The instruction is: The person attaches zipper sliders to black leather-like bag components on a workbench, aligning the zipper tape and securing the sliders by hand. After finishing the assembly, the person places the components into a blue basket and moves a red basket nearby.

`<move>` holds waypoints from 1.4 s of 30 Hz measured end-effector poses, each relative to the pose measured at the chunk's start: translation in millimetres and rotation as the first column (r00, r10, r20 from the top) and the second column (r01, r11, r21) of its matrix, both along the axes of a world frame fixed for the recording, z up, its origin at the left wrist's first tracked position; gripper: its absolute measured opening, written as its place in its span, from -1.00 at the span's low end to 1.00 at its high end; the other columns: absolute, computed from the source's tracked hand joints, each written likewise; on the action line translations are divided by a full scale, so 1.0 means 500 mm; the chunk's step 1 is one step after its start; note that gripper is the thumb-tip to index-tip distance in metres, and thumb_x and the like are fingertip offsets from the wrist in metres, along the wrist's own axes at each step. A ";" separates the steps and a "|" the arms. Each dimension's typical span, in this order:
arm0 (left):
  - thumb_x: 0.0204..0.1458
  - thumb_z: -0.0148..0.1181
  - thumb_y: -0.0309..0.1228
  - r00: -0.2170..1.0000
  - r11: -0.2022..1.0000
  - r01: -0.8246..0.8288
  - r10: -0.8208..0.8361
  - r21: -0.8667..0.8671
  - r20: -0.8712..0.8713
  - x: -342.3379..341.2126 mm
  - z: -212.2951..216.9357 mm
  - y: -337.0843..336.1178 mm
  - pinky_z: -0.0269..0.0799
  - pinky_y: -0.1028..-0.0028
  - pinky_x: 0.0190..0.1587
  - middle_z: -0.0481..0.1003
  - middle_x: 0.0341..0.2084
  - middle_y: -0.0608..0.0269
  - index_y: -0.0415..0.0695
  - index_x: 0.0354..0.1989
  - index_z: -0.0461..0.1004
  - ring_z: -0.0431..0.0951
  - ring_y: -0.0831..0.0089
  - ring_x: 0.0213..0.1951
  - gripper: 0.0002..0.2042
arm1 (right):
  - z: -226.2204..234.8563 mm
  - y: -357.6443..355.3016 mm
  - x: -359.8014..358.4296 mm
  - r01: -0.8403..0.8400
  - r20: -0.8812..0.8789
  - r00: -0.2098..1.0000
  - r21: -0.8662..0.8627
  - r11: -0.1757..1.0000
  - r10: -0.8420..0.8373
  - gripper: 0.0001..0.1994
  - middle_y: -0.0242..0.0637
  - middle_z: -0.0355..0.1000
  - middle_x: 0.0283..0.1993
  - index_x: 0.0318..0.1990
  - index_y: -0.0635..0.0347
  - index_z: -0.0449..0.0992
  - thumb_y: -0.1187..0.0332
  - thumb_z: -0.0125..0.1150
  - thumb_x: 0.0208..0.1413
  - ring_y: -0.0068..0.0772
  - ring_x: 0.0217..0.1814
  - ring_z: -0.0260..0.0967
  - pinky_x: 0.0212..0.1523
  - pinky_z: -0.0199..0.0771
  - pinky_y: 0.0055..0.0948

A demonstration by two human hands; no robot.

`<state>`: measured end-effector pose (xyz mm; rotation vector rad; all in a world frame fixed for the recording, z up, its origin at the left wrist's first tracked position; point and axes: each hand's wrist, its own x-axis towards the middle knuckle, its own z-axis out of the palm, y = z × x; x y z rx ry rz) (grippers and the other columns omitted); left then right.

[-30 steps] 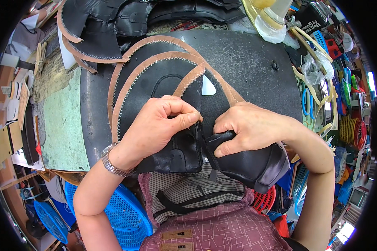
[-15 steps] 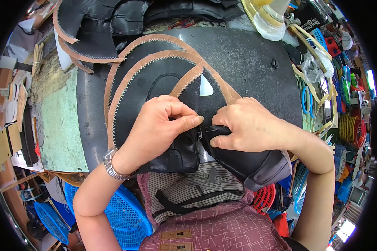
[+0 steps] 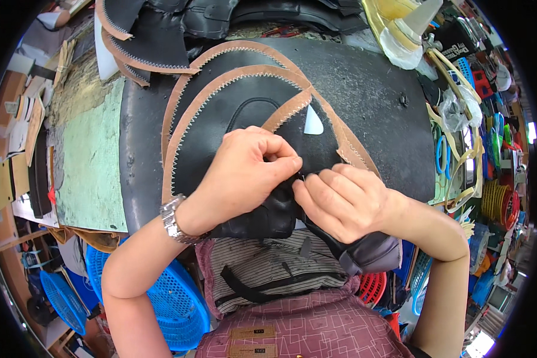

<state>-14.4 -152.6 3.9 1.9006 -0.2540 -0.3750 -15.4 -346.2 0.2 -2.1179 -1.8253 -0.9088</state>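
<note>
A black leather boot upper [image 3: 232, 101] with a brown, zigzag-stitched edge lies across the dark work surface in front of me. Its near part hangs over the edge toward my lap, where a grey-black end [image 3: 373, 256] shows. My left hand [image 3: 244, 170], with a metal watch on the wrist, is closed, thumb and forefinger pinched over the middle of the upper. Just right of it, my right hand [image 3: 343, 200] is also closed, fingertips together close to the left thumb. What lies between the fingers of either hand is hidden. A white teardrop patch [image 3: 312, 121] shows beyond them.
More black uppers [image 3: 161, 48] are piled at the far left and back. A cone-shaped spool [image 3: 403, 42] stands at the far right, near blue-handled scissors [image 3: 443, 156]. Blue baskets [image 3: 176, 304] and a red basket [image 3: 373, 287] sit below the table edge.
My right hand has let the folded black edge out of its thumb grip, turned over and drawn its fingertips in near my left. The metal zip slider seen earlier is now hidden.
</note>
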 end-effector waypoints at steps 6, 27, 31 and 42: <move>-0.09 0.21 -0.47 0.999 1.000 0.020 -0.021 0.015 0.050 -0.001 -0.004 0.001 0.30 0.48 -0.32 0.42 -0.62 0.30 -0.26 -0.55 0.50 0.36 0.52 -0.41 -0.88 | 0.001 -0.004 -0.018 -0.055 0.024 0.998 -0.003 0.998 0.055 -0.80 -0.33 0.32 -0.52 -0.47 0.34 0.47 0.43 0.20 -0.33 -0.53 -0.54 0.26 -0.57 0.23 -0.63; -0.14 0.28 -0.40 0.988 0.992 -0.058 0.041 0.113 0.149 0.000 -0.014 -0.008 0.32 0.49 -0.36 0.43 -0.59 0.21 -0.26 -0.46 0.54 0.40 0.49 -0.45 -0.84 | 0.054 -0.070 -0.061 0.512 -0.774 0.530 -0.034 0.858 -0.347 -0.78 -0.24 0.40 -0.37 -0.27 0.23 0.45 0.42 0.27 -0.12 -0.29 -0.32 0.37 -0.30 0.38 -0.42; -0.09 0.25 -0.37 0.991 0.987 -0.050 0.030 0.150 0.131 0.000 -0.015 -0.007 0.32 0.52 -0.34 0.43 -0.55 0.25 -0.27 -0.43 0.53 0.39 0.52 -0.44 -0.81 | 0.049 -0.121 -0.105 0.675 -0.966 -0.039 -0.214 0.706 -0.255 -0.65 -0.22 0.40 -0.30 -0.10 0.30 0.37 0.32 0.24 -0.01 -0.47 -0.28 0.33 -0.22 0.34 -0.44; 0.01 0.18 -0.43 0.999 0.990 -0.029 0.023 0.136 0.047 0.005 -0.016 -0.013 0.28 0.68 -0.35 0.45 -0.54 0.46 -0.28 -0.39 0.51 0.34 0.75 -0.46 -0.86 | 0.021 -0.149 -0.121 0.591 -0.946 -0.116 -0.310 0.745 -0.302 -0.54 -0.12 0.39 -0.36 -0.12 0.33 0.37 0.08 0.19 0.00 -0.33 -0.33 0.33 -0.26 0.32 -0.40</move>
